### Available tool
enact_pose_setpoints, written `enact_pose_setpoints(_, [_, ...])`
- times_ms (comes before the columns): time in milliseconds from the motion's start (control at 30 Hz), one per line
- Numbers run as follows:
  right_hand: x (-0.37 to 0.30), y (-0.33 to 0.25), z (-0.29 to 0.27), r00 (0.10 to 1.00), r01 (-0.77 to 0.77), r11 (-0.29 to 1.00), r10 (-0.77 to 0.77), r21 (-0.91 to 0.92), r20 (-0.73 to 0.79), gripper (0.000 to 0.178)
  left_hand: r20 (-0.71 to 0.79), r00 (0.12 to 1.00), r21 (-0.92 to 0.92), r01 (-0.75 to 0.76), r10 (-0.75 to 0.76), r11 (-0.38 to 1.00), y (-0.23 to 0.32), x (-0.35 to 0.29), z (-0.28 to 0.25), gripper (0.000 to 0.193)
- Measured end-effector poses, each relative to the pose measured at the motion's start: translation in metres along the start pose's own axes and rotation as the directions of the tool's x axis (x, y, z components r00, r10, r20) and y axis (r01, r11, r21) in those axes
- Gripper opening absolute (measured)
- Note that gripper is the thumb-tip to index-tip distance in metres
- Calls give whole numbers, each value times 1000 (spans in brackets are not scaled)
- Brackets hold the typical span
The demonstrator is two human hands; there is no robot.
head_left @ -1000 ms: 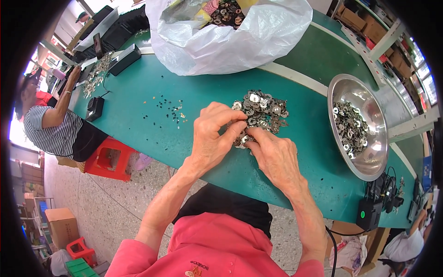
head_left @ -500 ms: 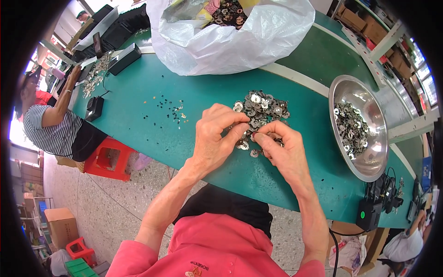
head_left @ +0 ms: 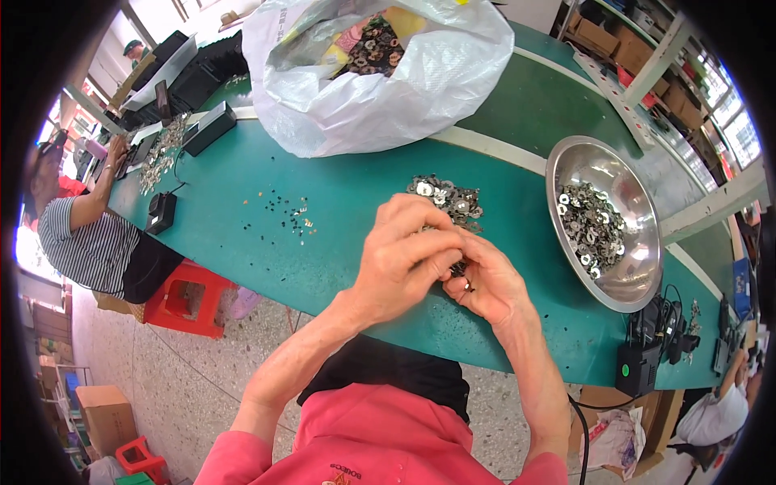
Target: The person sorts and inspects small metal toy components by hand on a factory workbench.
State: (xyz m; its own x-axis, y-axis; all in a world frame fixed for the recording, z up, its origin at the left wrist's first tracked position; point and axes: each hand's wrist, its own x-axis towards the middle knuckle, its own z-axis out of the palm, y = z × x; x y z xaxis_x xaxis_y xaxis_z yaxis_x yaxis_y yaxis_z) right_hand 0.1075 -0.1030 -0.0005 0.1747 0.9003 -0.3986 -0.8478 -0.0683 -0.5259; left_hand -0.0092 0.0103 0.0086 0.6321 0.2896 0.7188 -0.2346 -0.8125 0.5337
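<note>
Both my hands meet over the near side of a pile of small, flat, ring-like metal pieces (head_left: 447, 195) on the green table. My left hand (head_left: 406, 257) has its fingers bent and pinched against the right fingertips; what they grip, if anything, is hidden. Curled inward, my right hand (head_left: 490, 281) holds a small shiny metal piece (head_left: 468, 286) by its bent fingers. Part of the pile is covered by my hands. To the right, a wide steel bowl (head_left: 594, 152) contains many similar metal pieces (head_left: 592, 226).
A large white woven sack (head_left: 347, 117) of metal pieces stands at the back. Tiny dark and brass-coloured bits (head_left: 283, 212) lie scattered left. Black boxes with cables (head_left: 636, 368) sit at the right edge. A co-worker in a striped shirt (head_left: 89, 242) sits far left by a red stool (head_left: 194, 303).
My hands, apart over the pile before, have come together, the left moving right to meet the right. The whole view has shifted slightly, with the sack and bowl now further left.
</note>
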Motion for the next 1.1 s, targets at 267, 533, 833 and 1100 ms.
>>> enact_pose_setpoints(267, [1, -9, -14, 1000, -6, 977, 3, 211, 18, 15, 26, 999, -67, 42, -40, 997, 3, 9, 5, 19])
enact_pose_setpoints(533, [-39, -72, 2, 949, 188, 961, -231, 201, 214, 18, -275, 904, -225, 272, -329, 936, -34, 2, -7, 13])
enact_pose_setpoints(833, [-53, -130, -41, 346, 526, 233, -937, -818, -45, 23, -250, 905, -228, 289, -343, 930, -30, 3, -8, 16])
enact_pose_setpoints(1100, [-48, -104, -4, 267, 492, 149, -964, -858, -14, 22, -232, 917, -154, 295, -325, 943, -30, 2, -6, 16])
